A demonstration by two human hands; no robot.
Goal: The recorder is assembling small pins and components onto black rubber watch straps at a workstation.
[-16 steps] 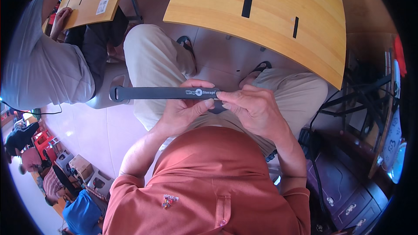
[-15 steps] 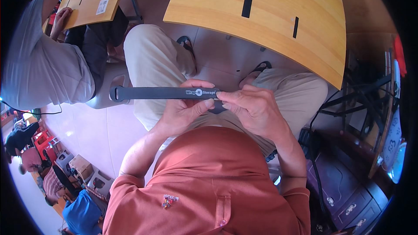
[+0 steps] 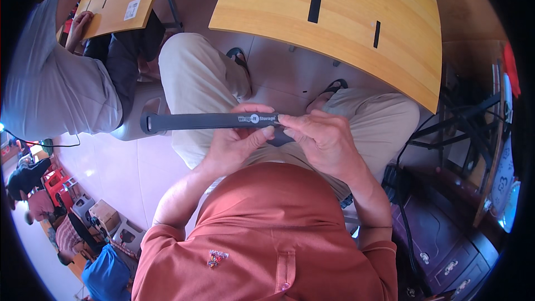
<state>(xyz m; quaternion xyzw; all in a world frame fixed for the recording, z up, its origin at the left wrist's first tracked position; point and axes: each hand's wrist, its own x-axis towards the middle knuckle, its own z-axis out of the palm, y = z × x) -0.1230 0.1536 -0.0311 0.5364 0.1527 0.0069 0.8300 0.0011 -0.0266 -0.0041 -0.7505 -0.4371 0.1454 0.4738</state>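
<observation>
A dark grey storage strap (image 3: 195, 121) with a slotted loop at its left end stretches level above my lap. White lettering marks its right part. My left hand (image 3: 239, 142) is closed around the strap near its right end, with the thumb below and the fingers behind. The thumb and fingers of my right hand (image 3: 323, 136) pinch the strap's right end. Something small sits between the two thumbs, too tiny to make out. The strap's left part sticks out past my left hand, unsupported.
Ahead stands a wooden table (image 3: 267, 0) with black strips on it. Left, a person in grey (image 3: 72, 83) sits at another wooden table (image 3: 117, 8). A dark purple cabinet (image 3: 446, 245) and a black folding frame (image 3: 468, 128) stand at my right. Red stools (image 3: 56, 184) are farther left.
The strap's left end has dipped slightly, and its right end tilts a little. Both hands keep nearly the same places and grips.
</observation>
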